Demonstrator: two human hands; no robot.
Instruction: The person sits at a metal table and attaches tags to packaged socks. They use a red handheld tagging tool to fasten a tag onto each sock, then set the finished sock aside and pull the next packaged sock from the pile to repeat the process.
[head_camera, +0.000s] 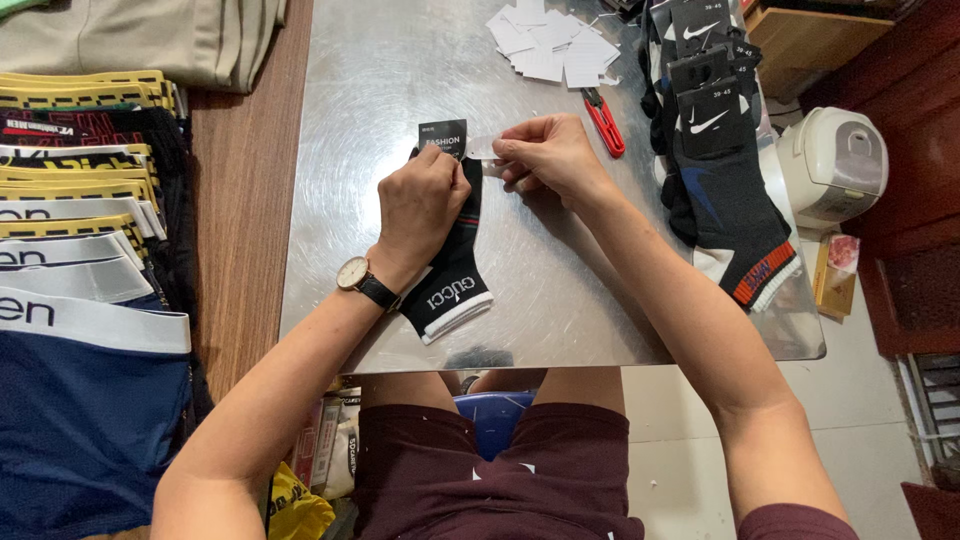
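Black knitted sock with a white cuff band lies flat on the brushed steel tabletop, near the front edge, its black card header pointing away from the person. The left hand presses down on the sock just below the card, fingers curled and closed over the fabric. The right hand pinches a small clear tag strip between thumb and fingertips, right beside the card. To do this well, the sock should be held taut and flat so the card sits square. A pair of red-handled snips lies just beyond, loose white paper tags farther back, a stack of dark carded socks to the right, and folded elastic-banded underwear to the left.
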